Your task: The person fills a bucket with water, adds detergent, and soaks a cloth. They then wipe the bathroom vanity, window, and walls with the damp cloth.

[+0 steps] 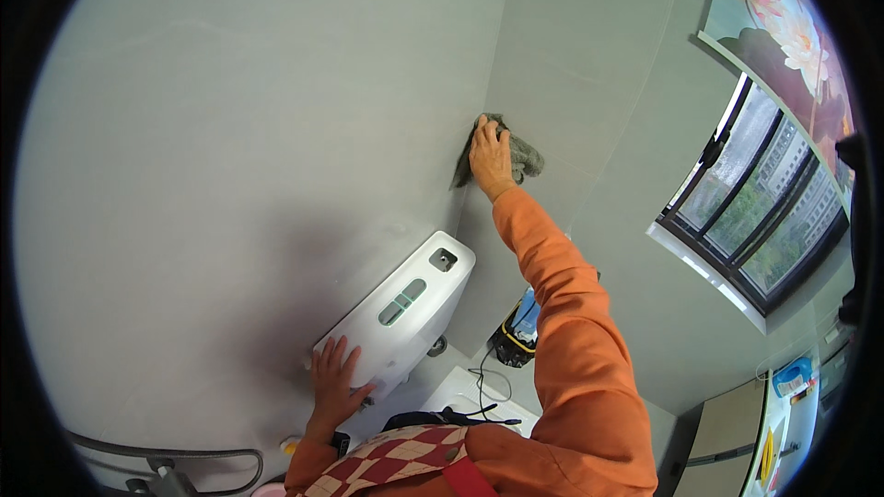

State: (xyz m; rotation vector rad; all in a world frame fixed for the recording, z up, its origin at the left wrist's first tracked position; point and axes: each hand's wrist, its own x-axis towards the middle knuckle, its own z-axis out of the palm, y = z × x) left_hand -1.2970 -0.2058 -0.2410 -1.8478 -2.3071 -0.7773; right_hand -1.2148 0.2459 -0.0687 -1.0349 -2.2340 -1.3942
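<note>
My right hand (491,156) is stretched up to the corner where two grey walls meet. Its fingers press a dark grey-green cloth (526,158) against the wall, and part of the cloth hangs down on the left of the hand. Lower down, my left hand (334,377) lies with spread fingers on the near end of a white box-shaped wall unit (368,350). The unit has green-edged windows on its face and a square recess at its far end. Orange sleeves cover both my arms.
A barred window (760,193) stands on the right under a flower-printed blind (783,28). Below my right arm are a black bin bag (513,347) and a dark cable (483,382). A grey hose (184,452) curves at lower left. A cabinet (723,433) with bottles stands at lower right.
</note>
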